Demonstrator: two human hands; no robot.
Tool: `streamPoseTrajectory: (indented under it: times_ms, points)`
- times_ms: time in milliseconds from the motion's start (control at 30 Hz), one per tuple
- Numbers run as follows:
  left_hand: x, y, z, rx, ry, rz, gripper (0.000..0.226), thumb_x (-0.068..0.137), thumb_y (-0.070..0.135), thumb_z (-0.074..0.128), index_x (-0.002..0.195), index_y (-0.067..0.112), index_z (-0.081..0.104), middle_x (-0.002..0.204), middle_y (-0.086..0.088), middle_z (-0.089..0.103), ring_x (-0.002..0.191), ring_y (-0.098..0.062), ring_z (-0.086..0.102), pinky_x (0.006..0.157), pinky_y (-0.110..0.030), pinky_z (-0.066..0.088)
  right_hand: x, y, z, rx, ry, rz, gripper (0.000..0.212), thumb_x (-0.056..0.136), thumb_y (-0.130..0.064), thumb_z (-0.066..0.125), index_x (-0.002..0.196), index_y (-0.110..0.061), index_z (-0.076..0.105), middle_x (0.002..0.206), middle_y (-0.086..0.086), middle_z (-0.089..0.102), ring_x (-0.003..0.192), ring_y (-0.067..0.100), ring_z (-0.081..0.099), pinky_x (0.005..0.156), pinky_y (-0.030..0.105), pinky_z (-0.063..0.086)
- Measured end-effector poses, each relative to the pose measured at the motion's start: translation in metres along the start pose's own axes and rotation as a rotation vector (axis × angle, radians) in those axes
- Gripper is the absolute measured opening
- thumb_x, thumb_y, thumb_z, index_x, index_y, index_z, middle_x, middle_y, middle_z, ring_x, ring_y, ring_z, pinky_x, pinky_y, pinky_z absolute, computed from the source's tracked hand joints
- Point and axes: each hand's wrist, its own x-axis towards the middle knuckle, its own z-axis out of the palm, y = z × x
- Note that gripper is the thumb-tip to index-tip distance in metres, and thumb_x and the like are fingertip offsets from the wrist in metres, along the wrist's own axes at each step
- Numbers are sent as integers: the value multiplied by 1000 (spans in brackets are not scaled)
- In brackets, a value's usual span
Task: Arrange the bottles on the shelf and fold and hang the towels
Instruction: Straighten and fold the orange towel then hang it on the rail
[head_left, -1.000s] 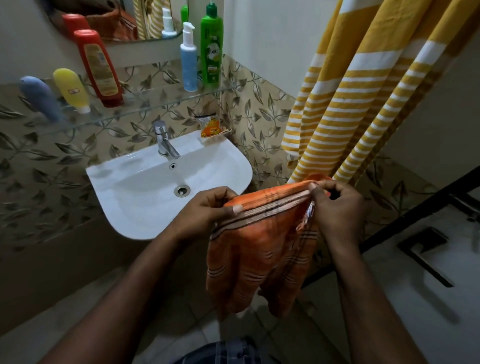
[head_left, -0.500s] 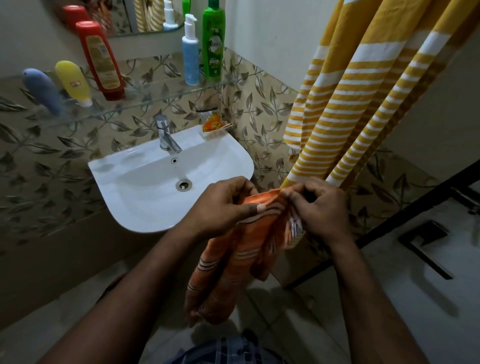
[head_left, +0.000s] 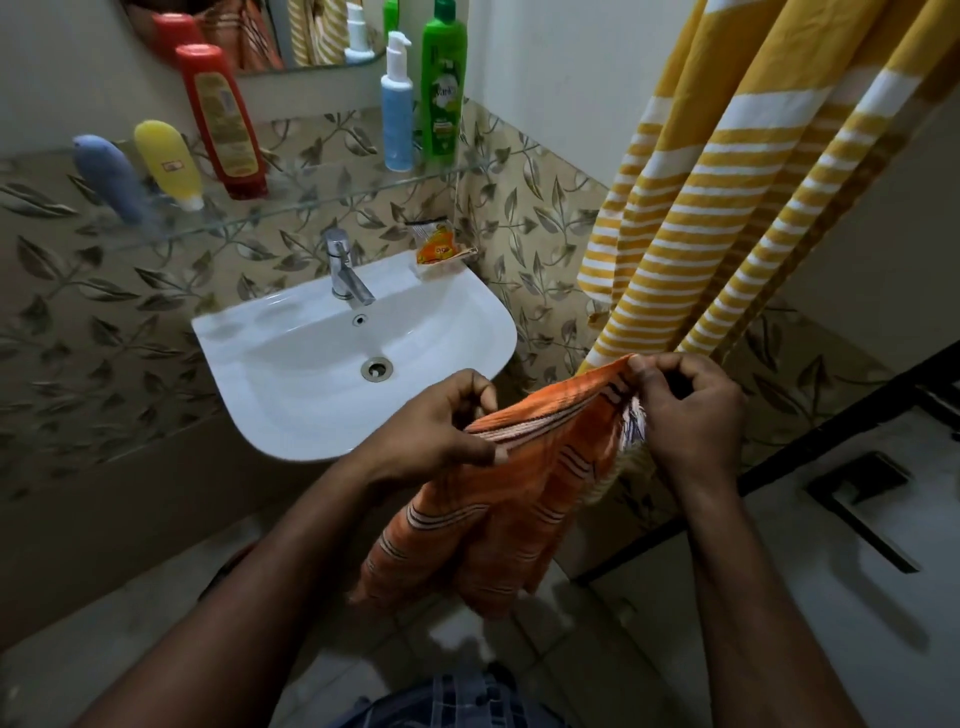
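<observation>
An orange striped towel (head_left: 498, 499) hangs folded between my hands, in front of the sink. My left hand (head_left: 441, 426) pinches its top edge at the left corner. My right hand (head_left: 685, 410) pinches the top edge at the right corner. A yellow and white striped towel (head_left: 727, 197) hangs at the upper right. On the glass shelf (head_left: 322, 200) stand a grey-blue bottle (head_left: 111, 179), a yellow bottle (head_left: 169, 163), a red bottle (head_left: 223, 122), a blue pump bottle (head_left: 397, 114) and a green bottle (head_left: 443, 88).
The white sink (head_left: 291, 405) with its tap (head_left: 345, 267) sits below the shelf. An orange sachet (head_left: 436, 247) lies on the sink's back corner. A mirror (head_left: 311, 31) hangs above. A black frame (head_left: 857, 395) runs along the right side.
My hands, close together half a second ago, have moved apart, stretching the orange towel's top edge out again. The view has shifted slightly.
</observation>
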Motion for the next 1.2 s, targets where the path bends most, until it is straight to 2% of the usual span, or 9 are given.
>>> streamPoseTrajectory:
  times_ms: [133,267,433,567,633,800,900,1000,1200]
  points:
    - [2,-1,5,75,-34,-53,39,74,31,89,105,17,70,98,-16,74,89,-35,72,82,-53,56,1,-13,-2,24,-116,-171,17,91,-25,75,82,-11,73,84,0,69,82,16,67,75,28,52]
    - [1,5,8,247,-8,-30,41,76,44,89,79,8,69,85,-9,67,79,-24,68,75,-43,53,3,-18,2,16,-73,-178,20,91,-28,73,83,-10,73,84,1,69,81,18,67,74,30,53]
    - [0,7,7,61,65,-69,32,87,15,83,84,-7,60,68,-7,58,49,-4,54,45,-13,38,7,-16,-1,31,-37,-161,16,93,-26,75,83,-14,73,84,-4,68,82,11,66,75,25,51]
    - [-8,-18,-8,61,-122,-228,53,80,39,87,83,-8,61,74,-11,59,67,-15,60,68,-26,46,15,-13,-12,-4,40,-126,14,91,-25,76,83,-15,73,83,-4,66,79,7,61,73,13,45]
    - [-9,-24,-12,34,-169,-217,47,78,29,85,86,-10,59,78,-13,64,74,-19,63,73,-29,48,18,-10,-13,-30,39,-118,12,91,-23,77,82,-19,72,83,-5,66,81,9,62,73,12,45]
    - [0,-6,-4,-324,182,-129,29,70,4,81,68,13,54,60,-2,55,53,-13,55,51,-21,45,14,2,-8,-80,28,-91,14,91,-21,79,80,-19,71,82,-2,68,77,14,64,69,15,46]
    - [3,-4,-1,-20,390,-80,36,72,7,85,69,15,50,58,7,49,53,-8,48,52,-23,40,13,3,-12,-120,-34,-60,7,88,-21,82,85,-16,77,87,-4,71,82,12,66,74,18,51]
    - [4,-3,4,250,490,59,29,70,14,72,62,20,45,54,14,43,55,-8,41,58,-31,34,10,0,-15,-143,-28,-63,17,85,-26,85,96,-14,80,95,-3,71,89,10,66,78,5,44]
    - [5,17,28,347,197,257,10,80,5,70,83,15,71,75,1,70,69,-12,66,65,-31,52,-12,-16,29,-39,-644,-369,30,86,-21,82,116,-18,80,103,-9,65,97,6,62,84,15,46]
